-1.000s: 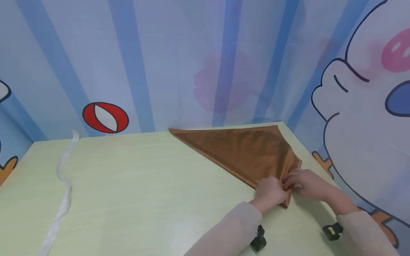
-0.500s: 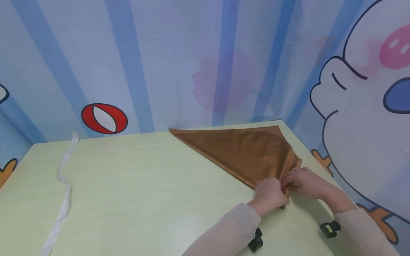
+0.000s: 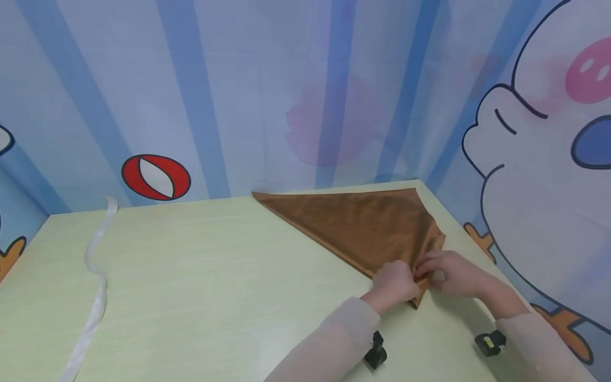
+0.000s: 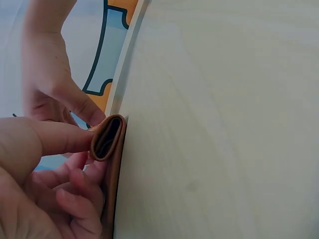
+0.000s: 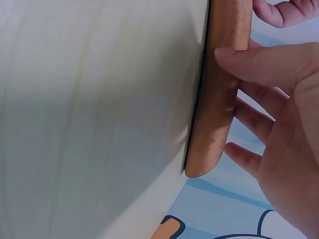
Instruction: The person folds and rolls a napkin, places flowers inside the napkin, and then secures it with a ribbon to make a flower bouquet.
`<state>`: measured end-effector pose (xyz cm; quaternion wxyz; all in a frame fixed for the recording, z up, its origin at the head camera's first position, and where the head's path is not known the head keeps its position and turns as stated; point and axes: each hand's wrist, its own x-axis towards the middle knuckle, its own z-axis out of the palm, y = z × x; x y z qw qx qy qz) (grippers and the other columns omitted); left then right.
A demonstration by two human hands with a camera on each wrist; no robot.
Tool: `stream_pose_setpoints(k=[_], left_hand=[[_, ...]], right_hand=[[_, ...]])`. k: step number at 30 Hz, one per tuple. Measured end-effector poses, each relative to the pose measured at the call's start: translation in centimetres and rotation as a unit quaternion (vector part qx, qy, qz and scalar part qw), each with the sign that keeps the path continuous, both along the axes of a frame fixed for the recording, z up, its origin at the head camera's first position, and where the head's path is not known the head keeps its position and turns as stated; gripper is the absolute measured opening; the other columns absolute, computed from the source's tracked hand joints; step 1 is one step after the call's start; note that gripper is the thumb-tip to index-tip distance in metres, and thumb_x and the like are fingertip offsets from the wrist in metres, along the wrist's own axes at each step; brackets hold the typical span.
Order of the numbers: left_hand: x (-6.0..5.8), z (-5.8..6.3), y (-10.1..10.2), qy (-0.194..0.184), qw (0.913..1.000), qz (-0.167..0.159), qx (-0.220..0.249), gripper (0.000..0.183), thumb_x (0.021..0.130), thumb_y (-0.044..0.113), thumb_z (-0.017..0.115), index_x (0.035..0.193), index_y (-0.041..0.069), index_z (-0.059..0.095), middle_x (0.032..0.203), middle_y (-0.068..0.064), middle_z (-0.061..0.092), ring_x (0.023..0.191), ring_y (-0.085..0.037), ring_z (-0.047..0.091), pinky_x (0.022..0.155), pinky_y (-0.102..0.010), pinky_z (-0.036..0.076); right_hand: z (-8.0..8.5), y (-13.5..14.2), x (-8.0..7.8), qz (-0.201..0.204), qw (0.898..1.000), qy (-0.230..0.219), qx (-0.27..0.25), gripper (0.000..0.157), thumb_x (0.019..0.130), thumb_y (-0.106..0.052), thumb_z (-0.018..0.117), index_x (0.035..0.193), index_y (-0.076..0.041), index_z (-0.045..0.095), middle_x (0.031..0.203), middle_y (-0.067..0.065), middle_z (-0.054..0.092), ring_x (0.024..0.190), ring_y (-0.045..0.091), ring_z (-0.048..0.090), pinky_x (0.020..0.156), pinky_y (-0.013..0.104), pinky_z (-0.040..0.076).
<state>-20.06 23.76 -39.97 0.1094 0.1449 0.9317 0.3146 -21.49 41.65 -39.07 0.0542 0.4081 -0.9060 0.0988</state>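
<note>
A brown satiny cloth (image 3: 353,223), roughly a triangle, lies on the table with its right edge turned into a flat roll. My left hand (image 3: 396,281) holds the near end of that edge. In the left wrist view its thumb presses on the open end of the roll (image 4: 108,139), where the layers show, with the fingers curled below. Close beside it, my right hand (image 3: 455,273) grips the roll farther along. The right wrist view shows the right thumb (image 5: 249,64) on top of the rolled cloth (image 5: 214,109) and the fingers along its other side.
A long white ribbon (image 3: 97,302) lies wavy along the left of the pale table (image 3: 191,276). Printed curtains with stripes (image 3: 267,95) stand along the back and right edges. Small black devices (image 3: 376,351) sit at both wrists.
Both hands have shifted slightly left, carrying the rolled right edge of the cloth with them. The cloth's near corner has moved left too; its far left tip has stayed in place.
</note>
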Motion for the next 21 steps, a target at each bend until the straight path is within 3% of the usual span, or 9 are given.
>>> stream_pose_setpoints(k=[4, 8, 11, 15, 21], left_hand=[[0.3, 0.1, 0.0, 0.020, 0.9990, -0.008, -0.039, 0.035, 0.086, 0.038, 0.067, 0.062, 0.016, 0.053, 0.060, 0.004, 0.048, 0.051, -0.012, 0.045, 0.046, -0.027, 0.034], [0.8, 0.2, 0.3, 0.042, 0.9948, -0.014, -0.092, 0.028, 0.078, 0.043, 0.074, 0.074, 0.019, 0.061, 0.073, 0.005, 0.058, 0.061, -0.011, 0.052, 0.053, -0.028, 0.040], [1.1, 0.2, 0.4, 0.052, 0.9910, -0.017, -0.122, 0.029, 0.069, 0.042, 0.080, 0.080, 0.020, 0.064, 0.079, 0.007, 0.062, 0.067, -0.009, 0.055, 0.056, -0.028, 0.043], [1.3, 0.2, 0.3, 0.067, 0.9868, -0.016, -0.147, 0.026, 0.069, 0.038, 0.079, 0.078, 0.020, 0.064, 0.080, 0.006, 0.065, 0.069, -0.009, 0.058, 0.054, -0.029, 0.044], [1.6, 0.4, -0.7, 0.060, 0.9890, -0.021, -0.133, 0.028, 0.077, 0.038, 0.073, 0.066, 0.019, 0.056, 0.069, 0.005, 0.058, 0.059, -0.010, 0.052, 0.049, -0.028, 0.039]], right_hand=[[-0.1, -0.1, -0.2, 0.020, 1.000, 0.009, -0.007, 0.026, 0.072, 0.004, 0.075, 0.090, -0.014, 0.074, 0.094, 0.000, 0.068, 0.086, 0.021, 0.063, 0.074, 0.039, 0.052], [-0.2, -0.2, -0.4, 0.043, 0.999, 0.023, -0.013, 0.024, 0.072, 0.002, 0.076, 0.090, -0.014, 0.074, 0.092, 0.000, 0.069, 0.085, 0.021, 0.063, 0.072, 0.039, 0.051], [-0.1, -0.5, -0.3, 0.038, 0.999, 0.016, -0.003, 0.022, 0.074, 0.000, 0.076, 0.090, -0.015, 0.075, 0.091, -0.001, 0.069, 0.085, 0.021, 0.064, 0.073, 0.039, 0.051], [0.3, -1.1, -0.1, 0.021, 1.000, -0.006, 0.018, 0.018, 0.076, -0.004, 0.076, 0.090, -0.016, 0.075, 0.091, -0.003, 0.069, 0.086, 0.020, 0.063, 0.075, 0.040, 0.050], [0.6, -2.0, 0.1, 0.006, 0.998, -0.047, 0.035, 0.017, 0.077, -0.005, 0.075, 0.090, -0.016, 0.076, 0.089, -0.006, 0.069, 0.086, 0.017, 0.062, 0.076, 0.039, 0.049]])
